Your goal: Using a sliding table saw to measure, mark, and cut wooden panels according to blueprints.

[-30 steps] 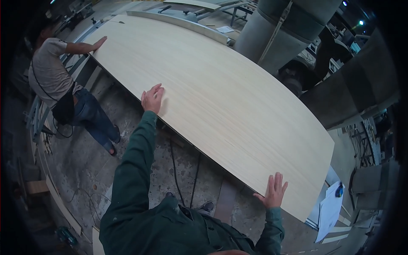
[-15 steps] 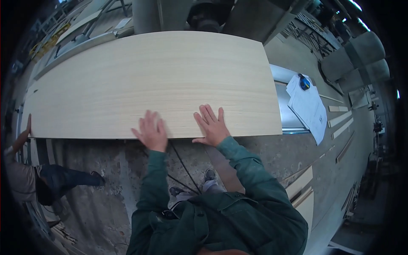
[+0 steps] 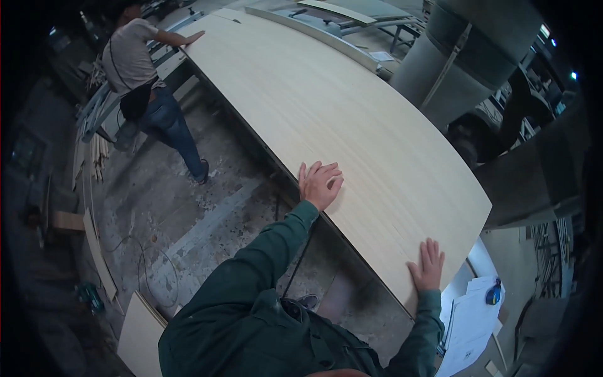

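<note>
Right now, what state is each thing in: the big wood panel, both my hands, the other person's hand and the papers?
Large pale wood panel: lying flat, raised off the floor.
Left hand: open, palm flat on the panel's near edge.
Right hand: open, fingers spread flat near the panel's corner.
Co-worker's hand: resting on the panel's far end.
White paper sheets: loosely stacked beyond the corner.
</note>
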Tool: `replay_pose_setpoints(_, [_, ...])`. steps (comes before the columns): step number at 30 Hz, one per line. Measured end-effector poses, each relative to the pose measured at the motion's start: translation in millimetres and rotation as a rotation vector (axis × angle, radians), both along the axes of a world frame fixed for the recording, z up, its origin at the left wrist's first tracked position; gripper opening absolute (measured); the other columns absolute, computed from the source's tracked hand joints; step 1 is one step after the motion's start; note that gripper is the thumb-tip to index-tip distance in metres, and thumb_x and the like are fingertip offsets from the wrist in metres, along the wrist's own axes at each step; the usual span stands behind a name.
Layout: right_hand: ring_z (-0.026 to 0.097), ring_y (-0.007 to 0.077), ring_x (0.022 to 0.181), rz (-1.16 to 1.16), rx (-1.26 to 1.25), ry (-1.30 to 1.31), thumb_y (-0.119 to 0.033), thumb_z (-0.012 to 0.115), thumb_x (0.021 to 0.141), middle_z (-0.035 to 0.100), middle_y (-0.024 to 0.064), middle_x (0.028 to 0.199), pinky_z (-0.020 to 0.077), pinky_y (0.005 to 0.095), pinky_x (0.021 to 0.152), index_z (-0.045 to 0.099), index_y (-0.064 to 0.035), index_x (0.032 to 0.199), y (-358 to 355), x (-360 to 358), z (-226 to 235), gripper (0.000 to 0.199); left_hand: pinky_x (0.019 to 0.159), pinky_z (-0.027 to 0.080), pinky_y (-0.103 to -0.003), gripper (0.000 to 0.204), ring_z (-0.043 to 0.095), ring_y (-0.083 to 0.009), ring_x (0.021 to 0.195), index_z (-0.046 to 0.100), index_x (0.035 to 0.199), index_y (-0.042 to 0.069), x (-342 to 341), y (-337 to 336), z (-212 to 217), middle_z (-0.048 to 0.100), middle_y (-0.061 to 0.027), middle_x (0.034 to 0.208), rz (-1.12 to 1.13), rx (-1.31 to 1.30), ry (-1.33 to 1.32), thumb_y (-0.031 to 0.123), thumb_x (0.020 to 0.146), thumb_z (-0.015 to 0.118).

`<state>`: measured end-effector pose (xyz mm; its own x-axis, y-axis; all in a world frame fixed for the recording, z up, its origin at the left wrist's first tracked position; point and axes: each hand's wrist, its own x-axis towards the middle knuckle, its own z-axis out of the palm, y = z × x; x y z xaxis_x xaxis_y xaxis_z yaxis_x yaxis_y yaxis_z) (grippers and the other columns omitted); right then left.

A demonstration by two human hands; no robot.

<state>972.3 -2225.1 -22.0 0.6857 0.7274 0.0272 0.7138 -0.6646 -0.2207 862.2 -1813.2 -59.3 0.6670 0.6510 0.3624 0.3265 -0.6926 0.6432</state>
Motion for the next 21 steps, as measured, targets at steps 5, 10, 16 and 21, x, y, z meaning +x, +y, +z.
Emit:
replay_pose_setpoints(5, [0.020, 0.0323, 0.151, 0.068, -0.087, 0.027, -0.049, 0.064, 0.086, 0.029, 0.0123, 0.161, 0.0088, 0.0570, 0.120, 0.037, -0.0061, 0.151, -32.5, 46.3, 19.8, 0.083, 0.118, 0.014, -0.055, 0.022, 0.049, -0.0287, 0.132, 0.074, 0.104, 0.023, 7.0, 20.6, 6.2, 0.066, 0.0056, 0.127, 0.033, 0.011, 0.014, 0.038, 0.089, 0.065])
replay_pose_setpoints(10, [0.020, 0.0322, 0.151, 0.115, -0.104, -0.035, -0.052, 0.062, 0.085, 0.030, 0.0123, 0.161, 0.0079, 0.0566, 0.121, 0.038, -0.0051, 0.151, 29.6, 44.5, 16.1, 0.084, 0.118, 0.014, -0.055, 0.022, 0.049, -0.0283, 0.131, 0.074, 0.103, 0.024, 3.0, 80.6, 5.0, 0.067, 0.0073, 0.126, 0.039, 0.014, 0.018, 0.038, 0.090, 0.065])
replay_pose_setpoints(16, [0.022, 0.0317, 0.151, 0.144, -0.048, -0.049, -0.049, 0.062, 0.086, 0.033, 0.0119, 0.159, 0.0075, 0.0563, 0.121, 0.040, -0.0046, 0.149, 97.6, 45.6, 8.6, 0.081, 0.119, 0.014, -0.054, 0.021, 0.050, -0.0271, 0.131, 0.074, 0.101, 0.024, -3.2, 148.1, 0.2, 0.068, 0.0075, 0.124, 0.060, 0.006, 0.002, 0.038, 0.090, 0.065])
replay_pose_setpoints(21, [0.024, 0.0318, 0.150, 0.135, -0.006, -0.027, -0.045, 0.062, 0.088, 0.035, 0.0120, 0.158, 0.0078, 0.0563, 0.121, 0.044, -0.0044, 0.147, 161.7, 38.3, 0.6, 0.075, 0.119, 0.014, -0.053, 0.020, 0.050, -0.0265, 0.131, 0.074, 0.101, 0.023, -11.0, 213.3, -6.1, 0.068, 0.0073, 0.124, 0.067, -0.002, -0.001, 0.037, 0.090, 0.065])
